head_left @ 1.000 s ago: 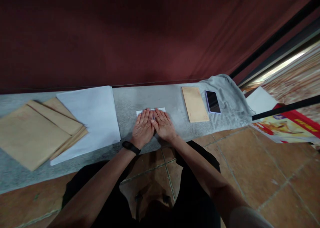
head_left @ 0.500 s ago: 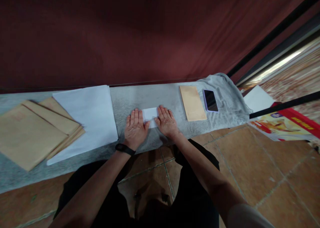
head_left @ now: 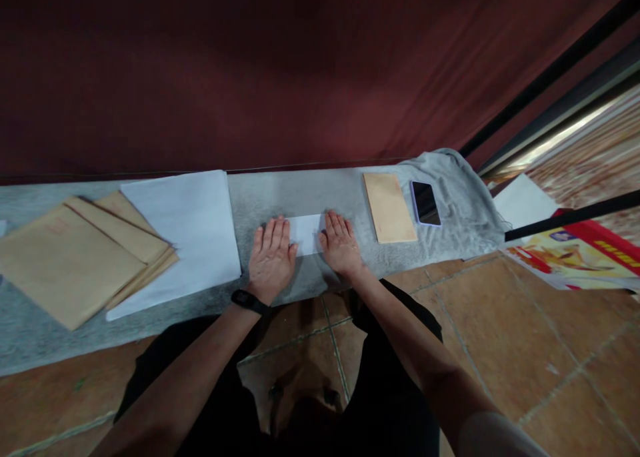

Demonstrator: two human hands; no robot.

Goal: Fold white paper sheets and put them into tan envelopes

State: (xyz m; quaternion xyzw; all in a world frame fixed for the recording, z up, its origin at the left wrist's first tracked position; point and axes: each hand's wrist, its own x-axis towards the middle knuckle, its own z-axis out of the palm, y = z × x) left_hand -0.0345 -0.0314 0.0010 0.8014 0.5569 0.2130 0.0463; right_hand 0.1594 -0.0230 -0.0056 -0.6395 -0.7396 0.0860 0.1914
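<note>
A small strip of white paper (head_left: 306, 235), which looks folded, lies flat on the grey cloth in front of me. My left hand (head_left: 271, 255) rests palm down over its left end, fingers stretched out and pointing away from me. Over the right end lies my right hand (head_left: 341, 245), also flat with the fingers extended. Only the middle of the strip shows between the hands; both ends are covered. A black wristband (head_left: 250, 301) sits on my left wrist.
Left of my hands, several brown envelopes (head_left: 90, 257) overlap a stack of white sheets (head_left: 187, 230). To the right are a single brown envelope (head_left: 389, 207) and a phone (head_left: 425, 203). Grey cloth (head_left: 295, 190) covers the narrow bench, beside a dark red wall. A printed box (head_left: 575, 250) stands lower right.
My right hand has slid a little to the right, so the gap between the hands is wider and more of the white strip shows. The view has shifted slightly.
</note>
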